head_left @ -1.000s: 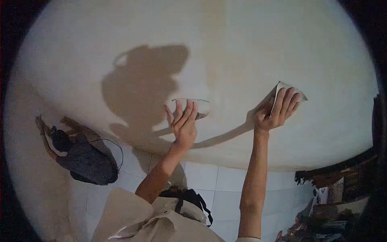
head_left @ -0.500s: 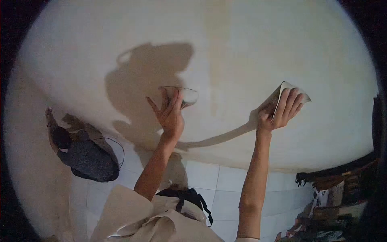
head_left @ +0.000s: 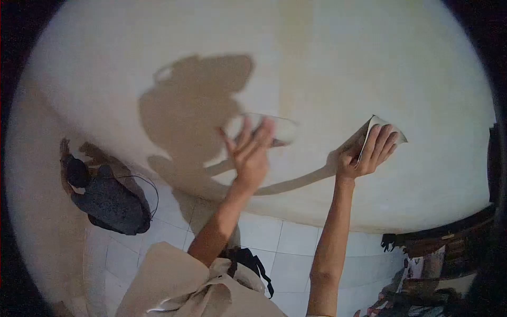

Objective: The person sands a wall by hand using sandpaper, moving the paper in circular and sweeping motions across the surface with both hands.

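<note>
My left hand (head_left: 251,158), blurred by motion, presses a pale sheet of sandpaper (head_left: 286,129) against the cream wall (head_left: 348,63). Its fingers are somewhat spread over the sheet, and the palm side is hidden. Farther right, my right hand (head_left: 369,150) grips a folded sheet of sandpaper (head_left: 374,120), light on the outside with a darker underside, also up against the wall. The fingers bend over the front of this sheet, with the thumb on the left side.
At the left, another person (head_left: 113,206) in dark clothes crouches by the wall with an arm raised to it. White floor tiles (head_left: 293,269) run along the wall's base. Cloths and mixed items (head_left: 438,264) are piled at the lower right. My shadow (head_left: 185,105) falls on the wall.
My left hand has slid to the right along the wall with its sandpaper. My right hand and its sheet sit slightly lower in view. The other person stays crouched.
</note>
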`<state>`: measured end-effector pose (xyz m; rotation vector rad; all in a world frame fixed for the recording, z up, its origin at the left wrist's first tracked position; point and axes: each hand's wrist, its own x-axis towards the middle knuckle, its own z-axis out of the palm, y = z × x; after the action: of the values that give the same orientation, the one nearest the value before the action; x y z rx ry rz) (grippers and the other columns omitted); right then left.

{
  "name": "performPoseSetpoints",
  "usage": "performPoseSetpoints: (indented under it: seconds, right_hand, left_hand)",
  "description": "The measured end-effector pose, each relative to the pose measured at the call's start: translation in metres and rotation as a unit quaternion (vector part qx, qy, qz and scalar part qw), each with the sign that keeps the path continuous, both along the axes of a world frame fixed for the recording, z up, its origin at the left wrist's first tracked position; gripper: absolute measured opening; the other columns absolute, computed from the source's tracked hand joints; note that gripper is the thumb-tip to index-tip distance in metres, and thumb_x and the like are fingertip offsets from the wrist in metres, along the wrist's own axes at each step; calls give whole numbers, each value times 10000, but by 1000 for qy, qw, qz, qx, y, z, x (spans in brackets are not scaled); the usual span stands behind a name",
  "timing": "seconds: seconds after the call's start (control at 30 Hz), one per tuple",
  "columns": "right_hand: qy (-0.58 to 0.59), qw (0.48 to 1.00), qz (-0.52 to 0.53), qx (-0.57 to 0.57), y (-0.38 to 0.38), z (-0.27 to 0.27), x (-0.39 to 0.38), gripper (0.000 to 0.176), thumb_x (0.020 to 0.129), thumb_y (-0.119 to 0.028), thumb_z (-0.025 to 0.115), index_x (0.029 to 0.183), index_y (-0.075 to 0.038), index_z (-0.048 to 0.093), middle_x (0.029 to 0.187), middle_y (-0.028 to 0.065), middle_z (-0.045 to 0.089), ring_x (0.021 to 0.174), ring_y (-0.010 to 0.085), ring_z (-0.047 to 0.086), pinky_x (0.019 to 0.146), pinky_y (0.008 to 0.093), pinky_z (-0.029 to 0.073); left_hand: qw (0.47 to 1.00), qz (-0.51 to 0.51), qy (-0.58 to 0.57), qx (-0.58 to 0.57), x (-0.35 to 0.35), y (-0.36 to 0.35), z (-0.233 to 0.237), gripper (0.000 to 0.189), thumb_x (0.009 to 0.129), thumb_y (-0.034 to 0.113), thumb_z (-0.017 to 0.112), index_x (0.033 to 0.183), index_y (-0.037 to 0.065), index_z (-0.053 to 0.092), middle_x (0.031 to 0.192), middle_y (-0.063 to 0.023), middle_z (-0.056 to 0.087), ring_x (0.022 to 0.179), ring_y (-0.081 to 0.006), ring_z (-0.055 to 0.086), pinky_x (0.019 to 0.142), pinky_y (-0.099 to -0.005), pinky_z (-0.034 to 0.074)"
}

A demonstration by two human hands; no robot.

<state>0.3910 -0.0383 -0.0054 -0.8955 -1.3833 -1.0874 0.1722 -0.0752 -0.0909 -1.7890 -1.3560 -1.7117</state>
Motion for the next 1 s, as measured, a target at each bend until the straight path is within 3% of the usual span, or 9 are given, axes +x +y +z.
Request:
performPoseSetpoints:
  seconds: [0.07,0.2,0.27,0.3,0.37,0.63,0.8,0.87,1.0]
  right_hand:
    - [14,1000,-7,-12,-1,-1,-1,722,955,-560,178,1243,-42,591,1336,162,525,1316,389,392,1119,536,195]
    - [7,1000,-5,5,1,-2,0,731,954,-568,171,1243,-46,592,1338,159,523,1312,387,399,1116,540,201]
    - [-20,999,21,19,-2,4,-4,415,929,-212,408,1259,-20,572,1358,168,503,1338,355,374,1130,515,199]
    - [-22,999,22,19,-2,4,-3,415,929,-212,408,1259,-20,572,1358,168,503,1338,355,374,1130,515,199]
    - [4,1000,-10,0,-1,0,-2,722,963,-552,172,1242,-33,589,1334,158,527,1313,377,401,1115,542,205]
    - [4,1000,-16,-3,-2,2,-2,687,966,-531,196,1246,-42,588,1344,160,518,1316,378,397,1116,547,194]
    - [13,1000,-4,-3,-3,0,-2,641,970,-507,219,1252,-66,591,1347,161,515,1319,377,394,1114,554,190]
    - [3,1000,-16,-5,-2,-3,2,667,972,-513,199,1253,-48,585,1349,164,512,1320,377,392,1119,533,191]
    - [-16,1000,3,3,-3,0,0,688,974,-516,191,1253,-20,579,1347,172,511,1318,384,392,1126,509,188]
  left_hand:
    - [996,66,8,-64,-28,0,2,500,788,-62,450,1263,43,566,1370,-85,510,1386,-378,266,1081,-667,-46]
    - [996,10,-90,1,-9,1,8,505,781,-35,478,1276,31,555,1370,-141,498,1388,-392,251,1121,-600,-7]
    - [996,-16,-87,5,11,1,5,504,791,-16,500,1287,53,551,1366,-99,510,1384,-383,266,1100,-640,-8]
    - [995,-40,-87,9,22,-1,6,504,801,2,522,1298,76,548,1361,-58,521,1380,-374,282,1080,-681,-10]
    - [996,-65,-36,-48,47,-12,10,466,814,27,540,1272,104,580,1338,-24,546,1349,-360,349,1073,-686,-15]
    - [997,-67,14,-30,25,-10,-21,398,830,78,619,1217,170,626,1315,53,562,1355,-225,362,1063,-697,-40]
    - [997,28,37,-68,-57,-2,-52,358,898,75,509,1248,81,584,1344,-13,540,1379,-310,309,1061,-698,-38]
    - [987,127,37,-89,-80,4,-52,494,839,9,455,1333,11,464,1455,-124,390,1402,-371,217,1095,-662,-32]
    - [986,121,-32,-113,-54,6,-42,629,848,78,504,1431,-3,284,1485,-242,269,1405,-390,186,1130,-596,6]
